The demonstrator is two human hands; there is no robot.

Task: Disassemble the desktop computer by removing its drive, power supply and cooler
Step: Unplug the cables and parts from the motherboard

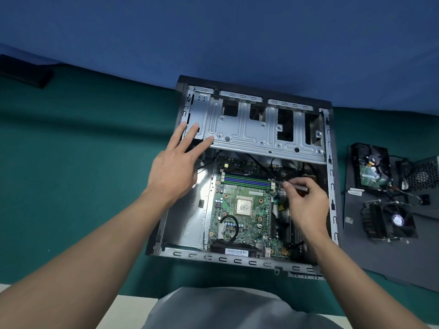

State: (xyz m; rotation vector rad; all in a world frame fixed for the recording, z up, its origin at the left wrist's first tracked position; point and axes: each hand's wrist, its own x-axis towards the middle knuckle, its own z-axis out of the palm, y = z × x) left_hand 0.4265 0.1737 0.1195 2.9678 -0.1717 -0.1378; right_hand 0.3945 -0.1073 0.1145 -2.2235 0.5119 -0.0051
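Bare arms and grey clothing, seen from above.
The left forearm (95, 243) at 8 o'clock and the right forearm (356, 276) at 5 o'clock are uncovered down to the left hand (174, 170) and the right hand (307, 205); a plain light grey garment (228, 309) sits at 6 o'clock.

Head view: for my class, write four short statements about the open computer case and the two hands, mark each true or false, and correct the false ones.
1. The left hand rests with straight fingers on the metal drive cage. True.
2. The cooler sits on the processor. False: the processor is bare, and the cooler lies on the dark panel to the right of the case.
3. The right hand pinches a slim tool inside the case. True.
4. The hard drive is mounted in the cage. False: the hard drive lies outside, to the right of the case.
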